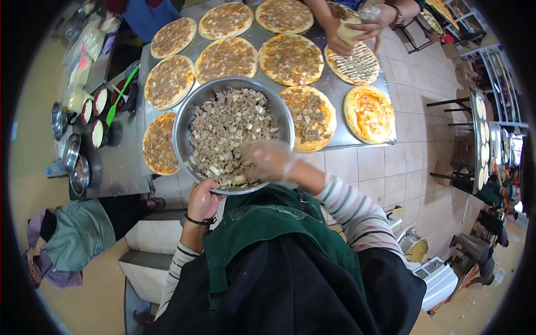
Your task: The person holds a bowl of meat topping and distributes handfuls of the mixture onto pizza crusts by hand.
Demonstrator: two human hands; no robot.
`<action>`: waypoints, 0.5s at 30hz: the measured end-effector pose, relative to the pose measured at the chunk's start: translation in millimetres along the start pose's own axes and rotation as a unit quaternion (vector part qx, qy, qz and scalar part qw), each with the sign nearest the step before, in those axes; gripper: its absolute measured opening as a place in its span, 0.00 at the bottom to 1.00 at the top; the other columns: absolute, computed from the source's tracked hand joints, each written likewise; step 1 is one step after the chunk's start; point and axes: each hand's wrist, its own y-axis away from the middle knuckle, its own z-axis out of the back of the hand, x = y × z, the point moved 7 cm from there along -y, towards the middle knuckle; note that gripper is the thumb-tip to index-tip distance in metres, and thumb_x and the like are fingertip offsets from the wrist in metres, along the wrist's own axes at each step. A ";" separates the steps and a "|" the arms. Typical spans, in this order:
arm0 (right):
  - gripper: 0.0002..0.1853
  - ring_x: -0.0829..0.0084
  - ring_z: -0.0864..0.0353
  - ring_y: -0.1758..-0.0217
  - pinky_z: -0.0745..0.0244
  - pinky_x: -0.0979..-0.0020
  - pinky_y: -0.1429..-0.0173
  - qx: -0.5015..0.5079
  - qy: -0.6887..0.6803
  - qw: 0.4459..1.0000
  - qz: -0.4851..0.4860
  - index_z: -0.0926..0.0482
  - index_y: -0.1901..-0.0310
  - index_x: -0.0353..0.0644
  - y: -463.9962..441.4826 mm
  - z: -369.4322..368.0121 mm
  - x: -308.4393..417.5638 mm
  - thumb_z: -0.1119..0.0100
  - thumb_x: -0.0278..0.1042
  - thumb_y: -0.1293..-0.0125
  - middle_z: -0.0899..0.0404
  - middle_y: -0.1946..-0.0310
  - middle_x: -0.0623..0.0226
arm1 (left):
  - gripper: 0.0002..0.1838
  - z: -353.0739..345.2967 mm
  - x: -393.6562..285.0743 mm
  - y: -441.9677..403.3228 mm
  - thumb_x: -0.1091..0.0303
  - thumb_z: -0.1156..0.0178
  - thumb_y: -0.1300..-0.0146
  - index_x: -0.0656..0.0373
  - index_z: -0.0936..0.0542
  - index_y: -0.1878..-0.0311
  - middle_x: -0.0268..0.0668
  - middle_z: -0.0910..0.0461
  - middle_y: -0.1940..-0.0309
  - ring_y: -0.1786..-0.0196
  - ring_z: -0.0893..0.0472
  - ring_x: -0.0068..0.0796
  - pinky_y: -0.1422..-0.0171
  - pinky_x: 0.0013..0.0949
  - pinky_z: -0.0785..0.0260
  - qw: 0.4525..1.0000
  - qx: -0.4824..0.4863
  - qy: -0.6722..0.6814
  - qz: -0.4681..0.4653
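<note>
A large metal bowl of crumbled meat mixed with pale chunks is held up over the near side of the metal table. My left hand grips the bowl's lower left rim, fingers wrapped round it. Blurred by motion, my right hand is in the bowl's right part, on the meat; its fingers are smeared. Round flatbreads topped with meat surround the bowl, one just to its right. Farther right lies a bread with red sauce, and beyond it one with pale striped lines.
Across the metal table, another person's hands hold a bottle of pale sauce above the striped bread. Small bowls and a green spatula lie left. A person stands at lower left. Racks and more people are at right.
</note>
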 end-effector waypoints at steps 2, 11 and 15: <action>0.18 0.60 0.26 0.66 0.29 0.65 0.64 -0.007 -0.015 0.998 0.053 0.27 0.59 0.46 -6.8 5.7 27.7 0.46 0.33 0.57 0.26 0.67 0.58 | 0.18 -5.8 -0.1 1.7 0.78 0.58 0.54 0.70 0.35 0.56 0.46 0.28 0.63 0.66 0.24 0.39 0.64 0.39 0.28 1.000 -0.010 0.018 -0.008; 0.13 0.64 0.24 0.71 0.29 0.69 0.65 -0.046 -0.124 0.991 0.007 0.25 0.63 0.43 -2.6 42.1 -21.7 0.46 0.31 0.54 0.24 0.73 0.60 | 0.18 13.4 7.7 0.3 0.77 0.59 0.55 0.72 0.35 0.57 0.47 0.28 0.63 0.64 0.24 0.38 0.63 0.36 0.28 1.000 -0.009 0.000 0.028; 0.11 0.66 0.26 0.73 0.31 0.72 0.65 -0.092 -0.325 0.922 -0.188 0.23 0.66 0.44 43.9 75.8 -114.3 0.45 0.36 0.52 0.24 0.74 0.61 | 0.20 13.1 5.1 6.3 0.77 0.59 0.55 0.73 0.37 0.55 0.48 0.29 0.60 0.62 0.25 0.40 0.62 0.39 0.28 0.999 -0.017 0.034 0.020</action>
